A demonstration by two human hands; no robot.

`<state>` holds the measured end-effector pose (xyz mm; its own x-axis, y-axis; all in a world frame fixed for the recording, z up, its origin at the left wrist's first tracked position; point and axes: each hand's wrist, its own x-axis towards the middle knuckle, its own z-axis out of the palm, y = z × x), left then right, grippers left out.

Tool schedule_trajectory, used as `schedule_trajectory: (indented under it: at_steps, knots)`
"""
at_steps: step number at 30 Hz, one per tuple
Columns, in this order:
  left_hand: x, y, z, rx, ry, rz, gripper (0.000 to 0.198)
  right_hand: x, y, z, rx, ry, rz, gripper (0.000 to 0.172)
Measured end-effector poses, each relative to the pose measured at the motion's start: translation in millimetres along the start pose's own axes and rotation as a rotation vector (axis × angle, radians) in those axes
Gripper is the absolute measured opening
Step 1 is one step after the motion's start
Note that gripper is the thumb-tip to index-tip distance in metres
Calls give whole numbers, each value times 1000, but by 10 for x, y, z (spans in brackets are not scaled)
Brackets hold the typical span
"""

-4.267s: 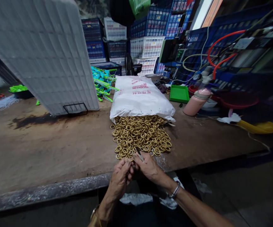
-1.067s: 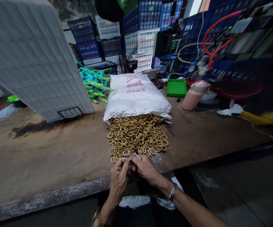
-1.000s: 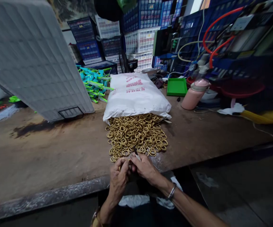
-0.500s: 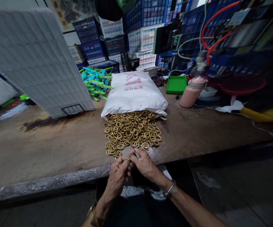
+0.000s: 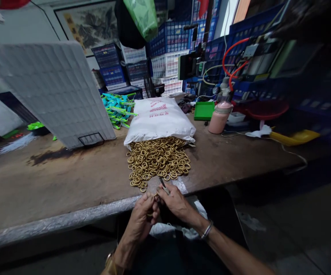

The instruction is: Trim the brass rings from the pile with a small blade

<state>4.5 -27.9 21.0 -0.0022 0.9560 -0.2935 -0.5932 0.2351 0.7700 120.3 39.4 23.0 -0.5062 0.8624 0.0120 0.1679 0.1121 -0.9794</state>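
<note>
At the near edge of the workbench my two hands meet, fingertips together. My left hand is closed in a pinch on a small gold ring. My right hand is closed round a thin dark tool whose tip pokes up toward the rings. Just beyond them lies a heap of gold rings, spilled from the open mouth of a white sack with red print. A bracelet sits on my right wrist.
A grey quilted panel leans at the left. Teal and green plastic parts lie behind it. A green tray, pink bottle, red basin and yellow scoop stand at the right. Stacked crates fill the back.
The view has tilted up and pulled back, so the bench and sack sit farther off. My hands stay together at the bench edge, slightly lower in view, still working the ring and tool.
</note>
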Motion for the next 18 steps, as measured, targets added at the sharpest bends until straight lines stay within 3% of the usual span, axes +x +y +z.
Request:
schedule_trajectory:
  at_steps: [4, 11, 18]
  knots:
    - [-56, -24, -30, -19, -28, -2, 24, -53, -15, 26, 19, -3, -5, 27]
    - [-82, -25, 1, 162, 51, 30, 30, -65, -43, 19, -156, 27, -81, 28]
    - [-99, -37, -2, 103, 37, 11, 32, -66, 32, 5, -82, 25, -64, 26]
